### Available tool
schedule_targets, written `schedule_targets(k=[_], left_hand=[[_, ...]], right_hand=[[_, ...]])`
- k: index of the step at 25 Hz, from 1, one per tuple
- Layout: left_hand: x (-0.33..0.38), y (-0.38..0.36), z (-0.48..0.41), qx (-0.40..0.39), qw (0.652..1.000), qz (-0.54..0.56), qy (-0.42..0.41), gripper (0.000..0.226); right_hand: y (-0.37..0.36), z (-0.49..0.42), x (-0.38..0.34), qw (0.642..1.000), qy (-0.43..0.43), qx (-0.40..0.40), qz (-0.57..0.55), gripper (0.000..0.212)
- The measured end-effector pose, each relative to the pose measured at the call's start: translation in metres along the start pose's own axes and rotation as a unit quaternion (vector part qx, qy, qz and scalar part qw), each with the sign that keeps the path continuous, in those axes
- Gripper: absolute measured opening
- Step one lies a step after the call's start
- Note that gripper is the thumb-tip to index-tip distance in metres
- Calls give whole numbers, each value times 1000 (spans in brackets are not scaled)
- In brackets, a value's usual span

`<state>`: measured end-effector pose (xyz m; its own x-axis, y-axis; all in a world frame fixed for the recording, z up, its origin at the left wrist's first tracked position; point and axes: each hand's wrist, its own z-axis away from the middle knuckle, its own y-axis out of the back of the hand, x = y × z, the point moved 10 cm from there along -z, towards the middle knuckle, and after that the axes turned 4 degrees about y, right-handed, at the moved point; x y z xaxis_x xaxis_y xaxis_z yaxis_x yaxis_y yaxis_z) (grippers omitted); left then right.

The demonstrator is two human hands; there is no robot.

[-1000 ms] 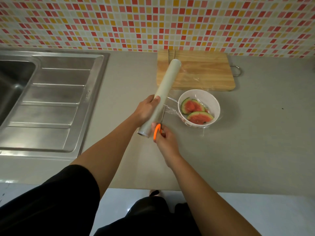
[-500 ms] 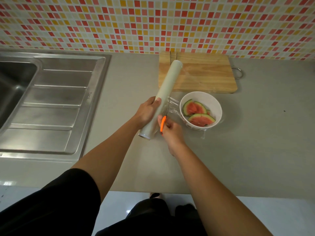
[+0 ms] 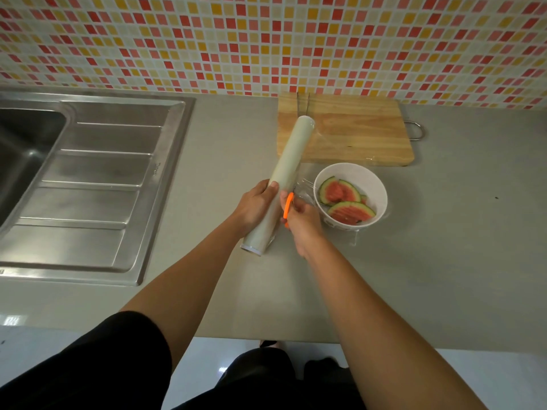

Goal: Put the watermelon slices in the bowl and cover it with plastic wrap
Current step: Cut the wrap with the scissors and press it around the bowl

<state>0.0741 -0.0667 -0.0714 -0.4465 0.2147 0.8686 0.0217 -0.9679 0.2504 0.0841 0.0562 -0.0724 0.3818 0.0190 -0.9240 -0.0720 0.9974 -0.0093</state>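
Left hand curls round the lower part of the plastic wrap roll, held slanting above the counter. Right hand grips orange-handled scissors at the film stretched toward the white bowl, which holds the watermelon slices. The film looks thin, limp and clingy, and is probably best held taut by its edges. The roll looks light and rigid.

Mosaic-tiled wall behind a grey counter; steel sink at left; glossy white floor.
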Motion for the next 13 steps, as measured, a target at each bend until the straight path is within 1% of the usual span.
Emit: schedule_targets(k=[4, 7, 10, 13], left_hand=[[-5, -2, 5, -4, 1000, 0, 3, 35], [-6, -3, 9, -2, 1000, 3, 1, 36], [-10, -4, 14, -7, 1000, 12, 6, 37], [-14, -3, 20, -14, 1000, 23, 14, 37]], right_hand=[[0, -7, -5, 1000, 6, 3, 12, 25], [4, -16, -4, 1000, 12, 24, 17, 22], [4, -21, -4, 999, 2, 33, 25, 28], [7, -24, -2, 999, -11, 42, 21, 28]])
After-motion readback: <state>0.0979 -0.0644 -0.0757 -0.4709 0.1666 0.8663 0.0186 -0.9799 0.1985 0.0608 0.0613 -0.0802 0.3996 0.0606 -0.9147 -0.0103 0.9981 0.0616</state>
